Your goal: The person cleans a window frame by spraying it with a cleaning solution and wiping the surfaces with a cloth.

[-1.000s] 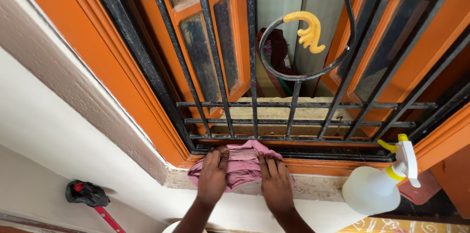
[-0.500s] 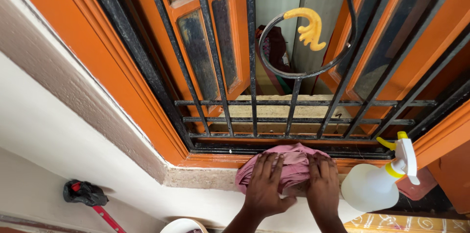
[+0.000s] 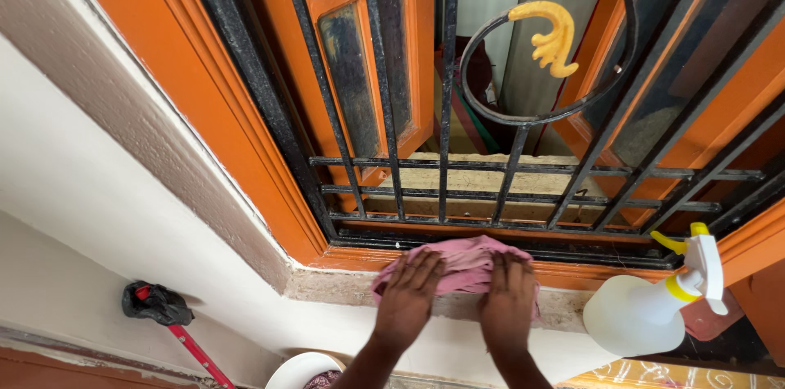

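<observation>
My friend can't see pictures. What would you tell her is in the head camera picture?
Two bare hands, left hand and right hand, press a crumpled pink cloth flat on a pale stone window sill. Above it stands a black iron window grille in an orange wooden frame. A white plastic spray bottle with a yellow nozzle lies on the sill, right of the hands.

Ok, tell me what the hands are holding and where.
Both hands, left hand and right hand, press flat on the pink cloth atop the sill; no closed grip.
</observation>
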